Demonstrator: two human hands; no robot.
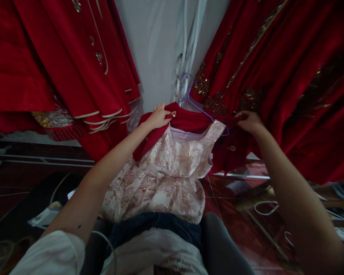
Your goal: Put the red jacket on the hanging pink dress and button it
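Note:
A pale pink brocade dress (186, 156) with a gold pattern hangs on a thin purple hanger (202, 109) in front of me, its lower part spread over my lap. Behind and around its shoulders lies a red garment (189, 116) with small beaded ornaments. My left hand (160, 116) is closed on the red cloth near a pearl ornament (173, 114), at the dress's left shoulder. Off to the right, my right hand (249, 120) pinches the edge of the same red garment, pulling it out sideways. The hanger's hook sits by a white metal rack.
Long red garments with gold trim (97, 68) hang on the left, and more red embroidered ones (255, 57) on the right. Between them stand white metal rods (186, 46). A dark surface holding a clear plastic packet (46, 215) is at lower left. Wooden pieces (263, 225) lie at right.

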